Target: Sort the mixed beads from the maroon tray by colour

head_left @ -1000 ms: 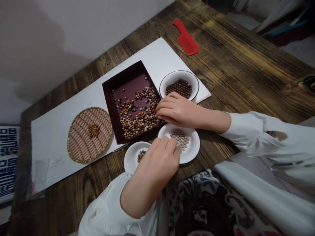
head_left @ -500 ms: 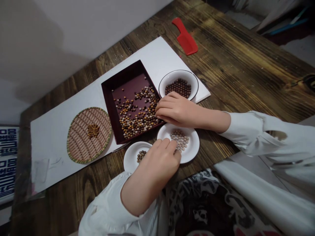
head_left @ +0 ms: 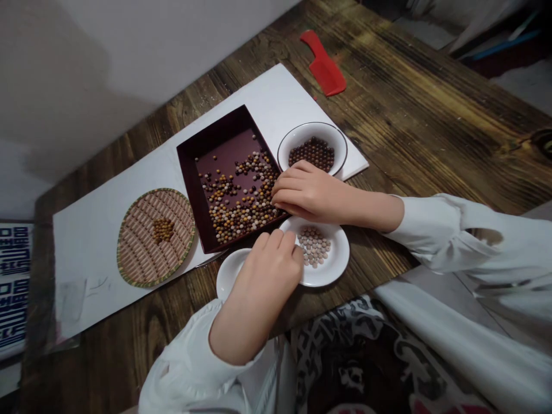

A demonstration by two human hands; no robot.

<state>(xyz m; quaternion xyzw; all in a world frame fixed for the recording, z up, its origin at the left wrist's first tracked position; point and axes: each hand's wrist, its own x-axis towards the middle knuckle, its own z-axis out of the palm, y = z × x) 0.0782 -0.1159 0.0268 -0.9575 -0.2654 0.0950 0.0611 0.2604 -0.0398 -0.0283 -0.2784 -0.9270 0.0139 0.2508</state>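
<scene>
My right hand [head_left: 306,192] rests at the edge of a dark maroon tray [head_left: 224,144], its fingertips curled among mixed brown, tan and pale beads [head_left: 241,201]. My left hand [head_left: 267,276] hangs over a small white dish [head_left: 228,276], hiding the beads in it. Its fingers curl beside a white dish [head_left: 332,270] of pale beads [head_left: 314,246]. Beyond my right hand, a white bowl [head_left: 332,133] holds dark brown beads [head_left: 311,154]. Whether either hand pinches a bead is hidden.
A woven round basket [head_left: 138,247] with golden beads [head_left: 163,230] lies on a white board [head_left: 95,287]. The board sits on a dark wooden table [head_left: 409,115]. A red plastic comb [head_left: 323,66] lies beyond it. Patterned cloth fills the lower foreground.
My left hand has shifted left, off the pale beads' dish and over the small dish, now covering its beads. My right hand has barely moved.
</scene>
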